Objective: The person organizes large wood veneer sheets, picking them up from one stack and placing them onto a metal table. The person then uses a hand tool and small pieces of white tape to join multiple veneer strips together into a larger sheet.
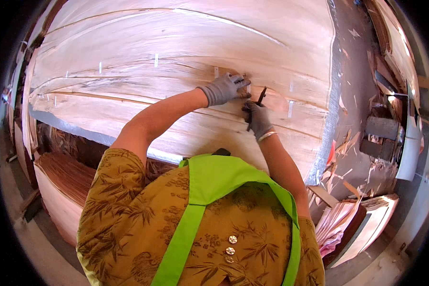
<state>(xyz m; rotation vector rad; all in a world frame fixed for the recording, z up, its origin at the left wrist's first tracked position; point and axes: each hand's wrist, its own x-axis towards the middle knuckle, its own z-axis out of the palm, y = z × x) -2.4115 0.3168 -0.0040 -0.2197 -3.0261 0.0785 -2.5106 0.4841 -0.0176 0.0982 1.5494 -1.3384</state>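
Note:
A broad sheet of pale wood veneer (128, 43) lies in front of me, with splits along the grain and short strips of white tape (156, 60) on it. My left hand (224, 89), in a grey glove, rests on the sheet with fingers stretched out beside a small tape strip (248, 88). Just right of it and nearer to me, my right hand (258, 119), gloved too, is closed around a slim black knife-like tool (262, 95). The tool's upper end points away from me; its exact kind is unclear. An oval, redder patch of wood (275, 101) shows beside it.
Stacked veneer sheets (59, 190) stand at the lower left. More veneer pieces (362, 229) lean at the lower right. Wood scraps (350, 148) litter the floor on the right, near grey blocks (381, 128). A silvery edge (330, 124) borders the work surface.

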